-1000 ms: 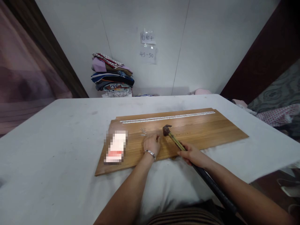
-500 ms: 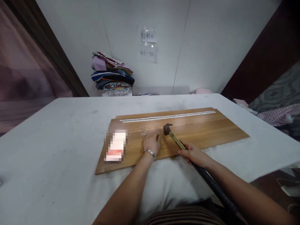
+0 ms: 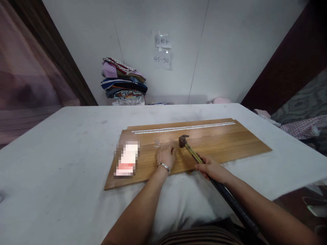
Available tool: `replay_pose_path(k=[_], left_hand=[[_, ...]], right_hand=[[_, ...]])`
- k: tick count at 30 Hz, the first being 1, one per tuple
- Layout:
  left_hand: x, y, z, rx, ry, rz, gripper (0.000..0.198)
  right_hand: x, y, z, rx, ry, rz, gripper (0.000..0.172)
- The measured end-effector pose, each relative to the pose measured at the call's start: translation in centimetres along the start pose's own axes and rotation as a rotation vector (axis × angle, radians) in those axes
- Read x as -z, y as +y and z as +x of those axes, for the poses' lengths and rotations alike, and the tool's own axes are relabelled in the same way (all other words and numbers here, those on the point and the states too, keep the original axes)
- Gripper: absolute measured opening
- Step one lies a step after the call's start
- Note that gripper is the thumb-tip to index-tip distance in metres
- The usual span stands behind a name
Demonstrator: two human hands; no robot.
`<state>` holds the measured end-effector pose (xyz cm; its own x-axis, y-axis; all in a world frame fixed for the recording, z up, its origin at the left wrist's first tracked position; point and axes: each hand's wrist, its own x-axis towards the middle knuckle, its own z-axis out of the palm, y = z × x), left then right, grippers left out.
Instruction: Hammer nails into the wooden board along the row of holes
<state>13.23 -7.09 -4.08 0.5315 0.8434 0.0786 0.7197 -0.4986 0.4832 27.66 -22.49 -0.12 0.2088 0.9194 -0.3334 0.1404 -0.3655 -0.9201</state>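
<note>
My right hand [image 3: 211,167] is wrapped round the handle of a claw hammer [image 3: 183,140], whose rusty head is just over the wooden board [image 3: 237,136], right of my left hand. My left hand [image 3: 166,156], with a silver bracelet [image 3: 165,167] on the wrist, rests on the board with curled fingers. Whatever the fingertips pinch, if anything, is hidden. Several loose nails [image 3: 156,144] lie just left of that hand. A row of small dark dots [image 3: 201,146] runs across the wood to the right of the hammer head.
Two white marked strips [image 3: 184,128] run along the board's far side. A blurred-out flat object [image 3: 127,159] lies at its left end. Under everything is a white-covered table [image 3: 63,153]. Folded cloths [image 3: 124,81] are stacked at the back, before a wall with paper notes [image 3: 162,51].
The view has shifted very slightly. Both hands and the hammer keep almost the same place over the board.
</note>
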Motion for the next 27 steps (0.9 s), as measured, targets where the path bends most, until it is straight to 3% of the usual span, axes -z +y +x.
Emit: replay_pose_path(k=[27], left_hand=[[0.09,0.03,-0.02,0.008,-0.012,0.021,0.021]], right_hand=[[-0.02,-0.52,-0.13,-0.004,-0.023,-0.028,0.058]])
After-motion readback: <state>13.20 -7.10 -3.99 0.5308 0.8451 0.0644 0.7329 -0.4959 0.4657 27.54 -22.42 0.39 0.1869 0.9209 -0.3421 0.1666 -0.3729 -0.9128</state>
